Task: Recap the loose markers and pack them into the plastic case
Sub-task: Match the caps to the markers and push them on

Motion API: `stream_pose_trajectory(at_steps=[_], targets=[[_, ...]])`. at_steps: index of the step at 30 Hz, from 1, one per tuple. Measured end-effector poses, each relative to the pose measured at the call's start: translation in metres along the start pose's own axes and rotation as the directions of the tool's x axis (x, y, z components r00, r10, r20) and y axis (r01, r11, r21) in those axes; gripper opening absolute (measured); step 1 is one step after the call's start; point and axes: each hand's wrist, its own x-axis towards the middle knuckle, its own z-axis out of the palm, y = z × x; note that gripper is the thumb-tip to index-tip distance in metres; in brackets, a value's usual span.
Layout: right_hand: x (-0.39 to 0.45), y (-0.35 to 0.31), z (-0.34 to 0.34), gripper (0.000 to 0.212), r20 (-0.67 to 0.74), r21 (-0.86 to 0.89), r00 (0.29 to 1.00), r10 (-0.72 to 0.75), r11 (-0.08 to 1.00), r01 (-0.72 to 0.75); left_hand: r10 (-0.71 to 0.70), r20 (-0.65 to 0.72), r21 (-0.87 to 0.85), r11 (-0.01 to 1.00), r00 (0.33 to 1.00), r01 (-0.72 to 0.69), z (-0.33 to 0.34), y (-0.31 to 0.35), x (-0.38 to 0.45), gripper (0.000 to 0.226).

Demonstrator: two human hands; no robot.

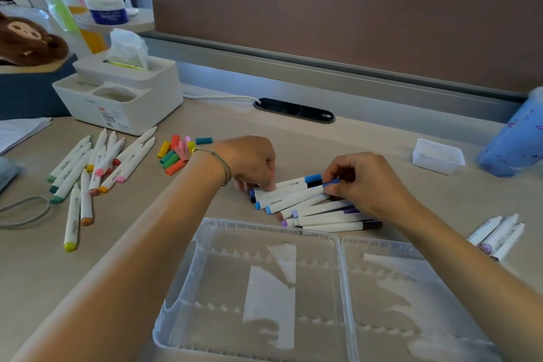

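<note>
A row of capped white markers [317, 209] in blues, purples and browns lies on the desk just beyond the open clear plastic case [223, 232]. My left hand [249, 161] pinches the near end of a blue marker [293, 195] in that row. My right hand [364, 179] pinches the blue cap end of the same marker. Several uncapped markers [88, 173] lie scattered at the left. A pile of loose coloured caps [176, 153] sits beside them. A few more white markers [499, 235] lie at the right.
A white tissue-box organiser [123, 100] stands at the back left, with a cable grommet [293, 110] behind the hands. A small clear tub [437, 156] and a blue cup [514, 141] are at the right. A grey elastic band [26, 211] lies at far left.
</note>
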Motion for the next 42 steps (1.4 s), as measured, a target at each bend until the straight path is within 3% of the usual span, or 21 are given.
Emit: stream_pose_trajectory(at_steps=[9, 13, 17, 20, 24, 30, 42], targets=[[0.023, -0.007, 0.012, 0.022, 0.006, -0.19, 0.995, -0.096, 0.977, 0.096, -0.01, -0.028, 0.013, 1.0, 1.0, 0.011, 0.001, 0.0, 0.006, 0.022], [0.036, -0.01, 0.014, 0.042, -0.01, -0.098, 0.997, -0.076, 0.992, 0.075, -0.028, -0.021, -0.007, 1.0, 0.999, 0.028, 0.0, -0.001, 0.003, 0.022], [0.034, -0.002, 0.007, 0.035, -0.045, -0.042, 0.998, -0.034, 0.999, 0.032, -0.037, -0.028, 0.005, 0.999, 0.999, 0.037, -0.003, -0.001, -0.001, 0.024], [0.025, 0.004, -0.009, 0.026, -0.058, -0.04, 0.998, -0.022, 0.999, 0.02, 0.053, -0.191, 0.124, 0.992, 0.98, -0.03, -0.003, 0.005, -0.002, 0.02], [0.004, 0.009, -0.037, 0.023, -0.105, -0.019, 0.994, -0.031, 0.999, 0.029, 0.203, -0.311, 0.076, 0.979, 0.928, -0.189, 0.01, 0.029, -0.003, 0.012], [-0.035, 0.033, -0.086, 0.025, -0.187, 0.028, 0.982, -0.002, 1.0, 0.007, 0.335, -0.349, 0.078, 0.941, 0.875, -0.329, 0.038, 0.076, -0.011, 0.013], [-0.118, 0.102, -0.148, 0.023, -0.212, 0.085, 0.914, 0.345, 0.939, -0.335, 0.525, -0.246, 0.275, 0.844, 0.815, -0.461, 0.107, 0.226, 0.012, 0.012]])
